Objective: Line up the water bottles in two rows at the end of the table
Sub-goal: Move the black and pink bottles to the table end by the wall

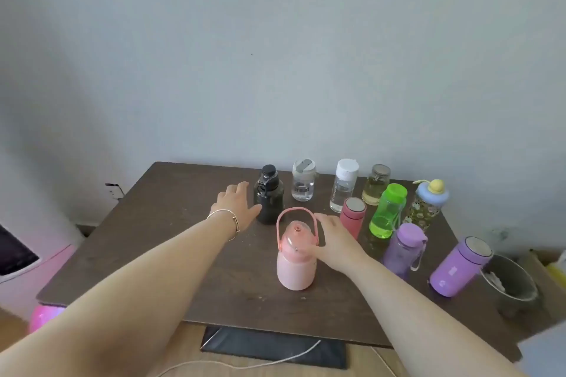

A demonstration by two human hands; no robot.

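Note:
On the brown table (pixel 147 242), a back row runs along the far edge: a black bottle (pixel 269 196), a clear bottle with a grey lid (pixel 303 185), a clear white-capped bottle (pixel 343 190) and a jar of yellowish liquid (pixel 375 187). In front of them stand a red flask (pixel 352 219), a green bottle (pixel 386 213) and a patterned bottle with a blue lid (pixel 425 206). Nearer are a translucent purple bottle (pixel 402 251) and a purple flask (pixel 458 268). My left hand (pixel 237 205) is spread beside the black bottle. My right hand (pixel 333 239) cups the upright pink handled bottle (pixel 294 266).
A grey metal bowl (pixel 510 283) sits at the table's right edge, beside the purple flask. Below the near edge lie a dark flat object (pixel 275 346) and a white cord. A pink round object (pixel 46 315) shows at lower left. A wall stands directly behind the table.

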